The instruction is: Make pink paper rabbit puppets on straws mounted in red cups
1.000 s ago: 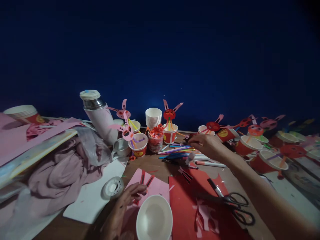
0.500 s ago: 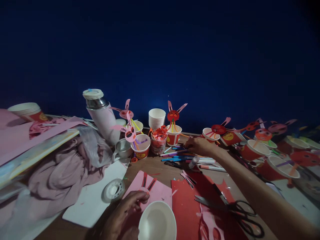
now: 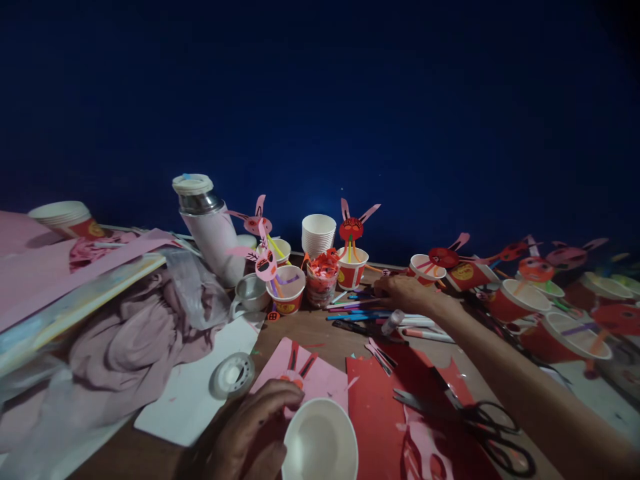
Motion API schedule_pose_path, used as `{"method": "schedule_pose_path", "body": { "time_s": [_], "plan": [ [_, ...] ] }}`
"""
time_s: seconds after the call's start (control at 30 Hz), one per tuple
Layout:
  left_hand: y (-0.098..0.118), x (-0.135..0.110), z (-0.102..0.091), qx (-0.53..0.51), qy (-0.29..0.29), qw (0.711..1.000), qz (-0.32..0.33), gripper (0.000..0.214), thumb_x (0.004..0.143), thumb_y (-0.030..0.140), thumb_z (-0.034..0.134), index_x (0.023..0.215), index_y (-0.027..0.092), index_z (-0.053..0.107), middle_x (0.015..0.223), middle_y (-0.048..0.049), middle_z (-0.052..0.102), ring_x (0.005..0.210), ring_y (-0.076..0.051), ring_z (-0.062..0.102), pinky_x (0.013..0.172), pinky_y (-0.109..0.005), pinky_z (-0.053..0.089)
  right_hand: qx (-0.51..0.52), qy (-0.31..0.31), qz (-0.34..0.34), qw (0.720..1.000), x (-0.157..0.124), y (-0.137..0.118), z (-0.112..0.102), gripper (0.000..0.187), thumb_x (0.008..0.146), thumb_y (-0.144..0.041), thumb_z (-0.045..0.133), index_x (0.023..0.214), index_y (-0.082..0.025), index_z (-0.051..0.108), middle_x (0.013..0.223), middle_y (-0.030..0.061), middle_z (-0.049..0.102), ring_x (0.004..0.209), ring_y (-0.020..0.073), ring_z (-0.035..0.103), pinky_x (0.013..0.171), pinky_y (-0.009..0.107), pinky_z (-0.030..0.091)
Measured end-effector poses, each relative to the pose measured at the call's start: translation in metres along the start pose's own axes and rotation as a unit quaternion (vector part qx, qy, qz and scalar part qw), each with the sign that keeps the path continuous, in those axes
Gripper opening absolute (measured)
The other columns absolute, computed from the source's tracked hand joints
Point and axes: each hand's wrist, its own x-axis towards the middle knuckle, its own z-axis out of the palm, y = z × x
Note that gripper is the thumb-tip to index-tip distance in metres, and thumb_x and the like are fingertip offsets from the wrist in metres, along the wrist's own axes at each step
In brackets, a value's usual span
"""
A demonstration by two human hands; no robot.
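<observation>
My left hand (image 3: pixel 255 423) curves around the left side of a white paper cup (image 3: pixel 321 437), its thumb at the near rim. Just behind its fingertips, a pink paper rabbit head with red-and-black ears (image 3: pixel 301 363) shows in part over a pink sheet (image 3: pixel 327 383). My right arm stretches far forward, and my right hand (image 3: pixel 407 291) is low over the table behind the markers (image 3: pixel 360 315). Its fingers are bent down and close together; whatever lies under them is hidden. Closest to that hand stands a red-and-white paper cup (image 3: pixel 426 267) with a red paper rabbit figure (image 3: pixel 444 258).
Scissors (image 3: pixel 465 413) lie across red paper (image 3: pixel 373 413). A tape roll (image 3: pixel 233 375) rests on a white board (image 3: pixel 185 410). Behind stand a leaning thermos (image 3: pixel 207 230), a metal mug (image 3: pixel 251 293), stacked cups (image 3: pixel 319 233) and a tub of red scraps (image 3: pixel 323 283). Several rabbit-figure cups are at right.
The view has shifted slightly, so everything sits a little further right. Both hands stay in nearly the same places, the left by the cup and the right behind the markers.
</observation>
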Motion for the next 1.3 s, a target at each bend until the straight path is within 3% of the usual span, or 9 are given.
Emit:
{"method": "schedule_pose_path", "body": {
  "time_s": [0.17,0.43,0.7,0.8,0.93,1.03,1.13,1.23,1.3],
  "plan": [
    [0.011,0.005,-0.003,0.009,-0.027,1.000,-0.004,0.029,0.078,0.042,0.046,0.098,0.026,0.059,0.100,-0.0059,0.062,0.094,-0.023,0.055,0.080,-0.033,0.043,-0.004,-0.003,0.002,1.000,-0.003,-0.002,-0.003,0.019,0.080,-0.032,0.050,0.089,-0.021,0.062,0.086,0.0068,0.066,0.076,0.0186,0.061,0.057,0.023,0.038],
    [0.017,0.006,-0.002,-0.003,-0.011,0.999,-0.048,0.029,0.077,0.044,0.046,0.093,0.026,0.063,0.099,-0.0068,0.063,0.095,-0.025,0.054,0.084,-0.035,0.041,-0.008,0.030,0.012,0.999,-0.010,-0.003,-0.008,0.017,0.081,-0.024,0.047,0.084,-0.020,0.063,0.090,0.0070,0.066,0.080,0.0182,0.061,0.064,0.023,0.039],
    [0.026,0.010,0.000,-0.042,0.021,0.997,-0.064,0.028,0.081,0.038,0.042,0.087,0.023,0.065,0.094,-0.0068,0.064,0.095,-0.024,0.055,0.082,-0.033,0.043,0.013,0.151,0.075,0.986,-0.055,-0.008,-0.026,0.026,0.087,-0.026,0.036,0.100,-0.020,0.057,0.095,0.0084,0.065,0.083,0.0196,0.060,0.065,0.025,0.039],
    [0.028,0.015,0.001,-0.072,0.059,0.993,-0.078,0.028,0.082,0.035,0.041,0.084,0.021,0.065,0.093,-0.0066,0.063,0.088,-0.021,0.057,0.077,-0.031,0.045,0.115,0.200,0.068,0.971,-0.076,-0.015,-0.035,0.022,0.085,-0.031,0.041,0.093,-0.021,0.059,0.088,0.0040,0.065,0.074,0.0156,0.059,0.062,0.023,0.039],
    [0.031,0.026,-0.007,-0.093,0.085,0.989,-0.076,0.029,0.083,0.036,0.042,0.081,0.018,0.065,0.089,-0.0068,0.063,0.071,-0.017,0.057,0.062,-0.026,0.047,0.319,0.151,-0.019,0.936,-0.094,-0.039,-0.047,0.020,0.082,-0.034,0.046,0.080,-0.019,0.059,0.068,-0.0001,0.060,0.060,0.0119,0.052,0.053,0.020,0.038],
    [0.043,0.037,-0.019,-0.103,0.117,0.982,-0.102,0.028,0.084,0.034,0.040,0.087,0.017,0.063,0.089,-0.0059,0.062,0.075,-0.016,0.056,0.065,-0.025,0.046,0.357,0.105,-0.056,0.926,-0.098,-0.061,-0.051,0.018,0.080,-0.029,0.046,0.071,-0.018,0.057,0.061,-0.0018,0.055,0.056,0.0105,0.048,0.051,0.020,0.035],
    [0.063,0.047,-0.032,-0.048,0.168,0.983,-0.049,0.025,0.083,0.033,0.042,0.089,0.019,0.062,0.101,-0.0050,0.060,0.087,-0.018,0.055,0.075,-0.026,0.044,0.344,0.073,-0.074,0.933,-0.098,-0.080,-0.050,0.014,0.078,-0.022,0.046,0.071,-0.019,0.058,0.061,-0.0021,0.056,0.055,0.0102,0.047,0.050,0.020,0.033],
    [0.080,0.056,-0.036,0.026,0.117,0.993,0.000,0.024,0.080,0.032,0.048,0.091,0.019,0.063,0.105,-0.0055,0.059,0.101,-0.022,0.051,0.086,-0.030,0.039,0.335,0.086,-0.083,0.935,-0.100,-0.094,-0.046,0.014,0.076,-0.019,0.047,0.076,-0.020,0.061,0.066,-0.0009,0.059,0.057,0.0109,0.048,0.051,0.021,0.032],
    [0.088,0.061,-0.031,0.047,0.026,0.998,-0.046,0.024,0.076,0.033,0.053,0.092,0.020,0.065,0.100,-0.0055,0.062,0.096,-0.022,0.054,0.081,-0.030,0.042,0.347,0.099,-0.091,0.928,-0.102,-0.100,-0.045,0.015,0.075,-0.017,0.047,0.077,-0.020,0.061,0.067,-0.0006,0.060,0.059,0.0111,0.048,0.052,0.021,0.032]
  ]
}}
